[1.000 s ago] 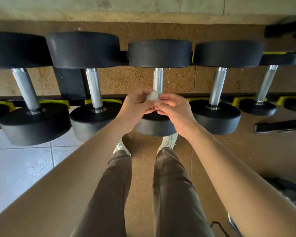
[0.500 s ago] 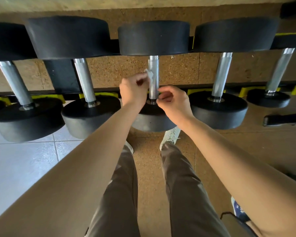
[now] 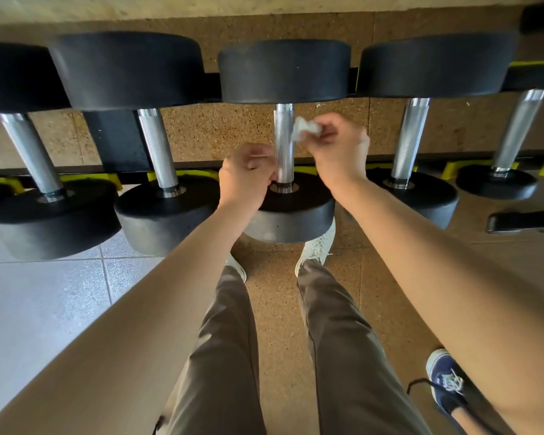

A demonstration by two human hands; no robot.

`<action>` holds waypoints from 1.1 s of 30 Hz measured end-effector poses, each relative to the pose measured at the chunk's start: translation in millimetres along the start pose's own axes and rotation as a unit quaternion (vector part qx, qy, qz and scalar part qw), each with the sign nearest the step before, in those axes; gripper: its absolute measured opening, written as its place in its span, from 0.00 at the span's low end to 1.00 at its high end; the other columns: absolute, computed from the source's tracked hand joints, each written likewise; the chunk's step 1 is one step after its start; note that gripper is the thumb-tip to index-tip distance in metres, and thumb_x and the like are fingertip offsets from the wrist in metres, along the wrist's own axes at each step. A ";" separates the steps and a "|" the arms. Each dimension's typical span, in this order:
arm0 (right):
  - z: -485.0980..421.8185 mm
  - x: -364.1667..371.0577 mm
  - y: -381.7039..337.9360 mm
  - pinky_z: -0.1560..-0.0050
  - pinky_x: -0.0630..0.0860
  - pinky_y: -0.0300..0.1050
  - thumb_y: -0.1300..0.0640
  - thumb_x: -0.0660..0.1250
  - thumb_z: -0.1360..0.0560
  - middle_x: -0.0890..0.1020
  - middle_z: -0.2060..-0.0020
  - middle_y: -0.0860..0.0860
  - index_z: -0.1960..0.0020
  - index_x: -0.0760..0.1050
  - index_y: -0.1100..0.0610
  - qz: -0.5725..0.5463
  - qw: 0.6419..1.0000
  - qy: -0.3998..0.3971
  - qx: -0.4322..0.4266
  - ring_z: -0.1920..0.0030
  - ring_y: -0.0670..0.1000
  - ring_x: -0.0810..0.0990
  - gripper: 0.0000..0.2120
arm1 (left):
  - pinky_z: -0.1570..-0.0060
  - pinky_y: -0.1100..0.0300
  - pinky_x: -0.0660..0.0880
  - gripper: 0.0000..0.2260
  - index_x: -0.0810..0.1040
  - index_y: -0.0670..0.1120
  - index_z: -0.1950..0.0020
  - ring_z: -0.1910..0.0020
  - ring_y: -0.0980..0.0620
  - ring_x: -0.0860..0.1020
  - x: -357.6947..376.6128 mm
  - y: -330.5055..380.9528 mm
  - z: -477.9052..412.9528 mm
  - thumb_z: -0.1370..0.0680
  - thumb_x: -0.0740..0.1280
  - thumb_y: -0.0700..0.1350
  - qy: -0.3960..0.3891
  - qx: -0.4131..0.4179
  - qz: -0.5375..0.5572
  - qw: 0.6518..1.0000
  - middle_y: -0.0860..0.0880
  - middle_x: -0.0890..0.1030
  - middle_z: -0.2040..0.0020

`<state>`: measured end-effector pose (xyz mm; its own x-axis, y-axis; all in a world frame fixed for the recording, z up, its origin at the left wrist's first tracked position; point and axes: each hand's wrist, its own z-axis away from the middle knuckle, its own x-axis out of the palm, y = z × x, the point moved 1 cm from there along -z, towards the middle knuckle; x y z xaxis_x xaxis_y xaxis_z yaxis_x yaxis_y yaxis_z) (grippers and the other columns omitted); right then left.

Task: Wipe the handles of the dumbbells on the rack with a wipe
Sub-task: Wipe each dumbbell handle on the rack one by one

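Right hand (image 3: 336,146) now pinches wipe (image 3: 305,128) at handle (image 3: 283,142), left hand (image 3: 245,177) lowered

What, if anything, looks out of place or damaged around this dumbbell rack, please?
Nothing stands out: the dumbbells sit side by side on the rack, and the right hand holds the wipe against the centre handle. A second person's navy sneaker shows at lower right.
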<state>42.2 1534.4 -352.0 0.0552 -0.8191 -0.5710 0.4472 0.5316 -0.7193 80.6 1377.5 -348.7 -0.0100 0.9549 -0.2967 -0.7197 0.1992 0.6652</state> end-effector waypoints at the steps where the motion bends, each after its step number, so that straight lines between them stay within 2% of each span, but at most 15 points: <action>1: -5.3 2.4 -0.6 0.50 0.82 0.45 0.55 0.77 0.28 0.83 0.57 0.43 0.49 0.82 0.53 -0.006 1.000 0.023 0.015 0.56 0.44 0.83 0.09 | 0.47 0.48 0.83 0.07 0.83 0.48 0.44 0.54 0.50 0.85 -0.8 -4.1 -1.2 0.22 0.69 0.43 -0.003 0.001 -0.010 1.000 0.50 0.86 0.54; 5: -0.9 19.3 4.8 0.50 0.81 0.45 0.55 0.77 0.28 0.83 0.60 0.45 0.54 0.81 0.53 0.002 0.999 -0.027 0.038 0.57 0.46 0.83 0.05 | 0.42 0.48 0.81 0.11 0.84 0.53 0.42 0.50 0.53 0.83 0.1 -11.8 2.7 0.23 0.69 0.44 -0.054 -0.008 -0.026 0.998 0.55 0.86 0.48; 8: 15.9 19.2 19.3 0.51 0.81 0.47 0.57 0.76 0.28 0.82 0.61 0.46 0.57 0.81 0.52 0.023 0.996 -0.070 0.045 0.59 0.48 0.82 0.05 | 0.43 0.50 0.78 0.13 0.84 0.52 0.39 0.48 0.53 0.82 1.1 -11.2 2.5 0.22 0.69 0.43 -0.057 -0.001 -0.035 0.998 0.55 0.85 0.45; 12: 27.9 10.5 32.3 0.59 0.70 0.41 0.52 0.77 0.30 0.82 0.60 0.48 0.57 0.83 0.54 0.149 0.973 -0.169 0.039 0.56 0.51 0.80 0.06 | 0.43 0.59 0.77 0.14 0.83 0.52 0.37 0.44 0.55 0.81 0.7 -9.3 2.0 0.21 0.68 0.43 -0.071 0.000 -0.043 0.997 0.56 0.84 0.43; 14: 27.2 5.9 28.1 0.59 0.72 0.42 0.52 0.76 0.30 0.82 0.60 0.48 0.56 0.83 0.54 0.129 0.979 -0.158 0.033 0.57 0.50 0.80 0.07 | 0.45 0.61 0.77 0.13 0.83 0.51 0.38 0.45 0.57 0.81 0.1 -9.3 3.1 0.21 0.69 0.42 -0.071 0.006 -0.041 0.997 0.56 0.84 0.44; 17: 21.0 4.3 12.5 0.57 0.77 0.39 0.53 0.75 0.28 0.82 0.60 0.44 0.54 0.80 0.54 0.066 0.994 -0.082 -0.005 0.61 0.43 0.79 0.06 | 0.45 0.56 0.79 0.13 0.83 0.53 0.40 0.49 0.56 0.82 -0.8 -11.2 3.6 0.21 0.67 0.39 -0.054 0.004 -0.028 0.998 0.55 0.84 0.45; 20: 14.1 13.0 1.6 0.55 0.79 0.43 0.53 0.74 0.26 0.83 0.59 0.46 0.52 0.80 0.56 0.045 0.998 -0.042 -0.028 0.59 0.47 0.81 0.07 | 0.42 0.49 0.80 0.15 0.82 0.54 0.41 0.49 0.55 0.83 -0.5 -11.8 3.1 0.22 0.67 0.38 -0.047 -0.004 -0.028 0.999 0.55 0.85 0.45; 23: 14.7 19.7 2.5 0.56 0.78 0.42 0.54 0.75 0.27 0.82 0.57 0.45 0.53 0.80 0.55 0.075 0.993 -0.093 -0.016 0.58 0.47 0.80 0.07 | 0.40 0.48 0.80 0.14 0.82 0.51 0.41 0.46 0.52 0.83 -1.6 -8.8 3.8 0.23 0.67 0.37 -0.044 -0.007 -0.014 0.999 0.53 0.86 0.47; 27: 26.7 17.0 16.9 0.60 0.72 0.38 0.51 0.78 0.31 0.84 0.58 0.46 0.57 0.82 0.53 0.100 0.978 -0.178 0.036 0.59 0.46 0.79 0.08 | 0.43 0.51 0.80 0.15 0.80 0.53 0.40 0.47 0.52 0.83 -3.8 -5.2 5.2 0.23 0.71 0.38 -0.063 0.014 -0.012 0.998 0.53 0.85 0.48; 29: 29.9 11.7 19.2 0.61 0.74 0.42 0.48 0.78 0.31 0.84 0.61 0.47 0.59 0.81 0.54 0.068 0.983 -0.157 0.061 0.60 0.46 0.80 0.11 | 0.45 0.54 0.79 0.15 0.81 0.49 0.39 0.50 0.53 0.82 -4.4 -1.8 5.0 0.24 0.72 0.38 -0.089 0.015 0.008 0.996 0.50 0.86 0.47; 31: 31.9 5.4 15.2 0.58 0.78 0.47 0.47 0.78 0.31 0.84 0.62 0.52 0.61 0.79 0.58 -0.007 0.988 -0.122 0.090 0.59 0.49 0.81 0.15 | 0.47 0.56 0.78 0.13 0.82 0.47 0.38 0.51 0.53 0.82 -5.3 5.3 5.2 0.23 0.72 0.40 -0.138 0.013 0.033 0.990 0.48 0.86 0.47; 33: 34.3 0.3 8.1 0.56 0.81 0.51 0.48 0.77 0.28 0.84 0.60 0.56 0.62 0.79 0.60 -0.093 0.982 -0.120 0.113 0.59 0.49 0.81 0.16 | 0.43 0.55 0.80 0.14 0.81 0.49 0.35 0.47 0.51 0.82 -6.3 10.7 4.5 0.22 0.72 0.46 -0.196 0.020 0.021 0.980 0.49 0.85 0.45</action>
<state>76.5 1531.0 -344.5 0.1501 -0.9394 -0.3083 0.6545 0.3281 -0.6811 76.1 1374.6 -336.6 0.2336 0.9722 0.0128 -0.6970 0.1582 0.6994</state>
